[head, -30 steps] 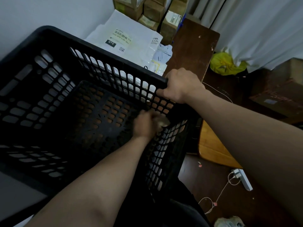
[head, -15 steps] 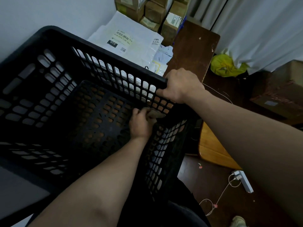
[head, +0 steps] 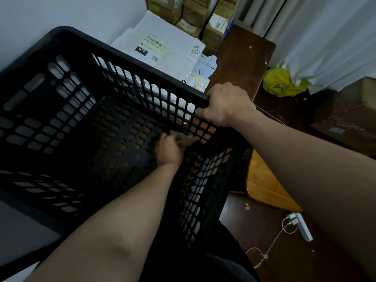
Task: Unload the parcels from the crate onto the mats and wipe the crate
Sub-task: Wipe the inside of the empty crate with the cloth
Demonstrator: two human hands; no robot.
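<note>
Dim corner: white wall, curtain point(head: 325, 37), and parcels point(head: 162, 49) lying just beyond the crate point(head: 61, 119). Crate sits right under the person, mouth tipped up toward them, with nothing inside but a hand and cloth. Its long axis seems to run left to right, though the wide lens bends it. Right hand point(head: 225, 104) grips the rim at the far right corner. Left hand point(head: 168, 149) is down inside, fingers curled on a cloth point(head: 187, 140) pressed into that same corner. The floor spreads left of the cloth, so the next stroke likely pulls that way.
</note>
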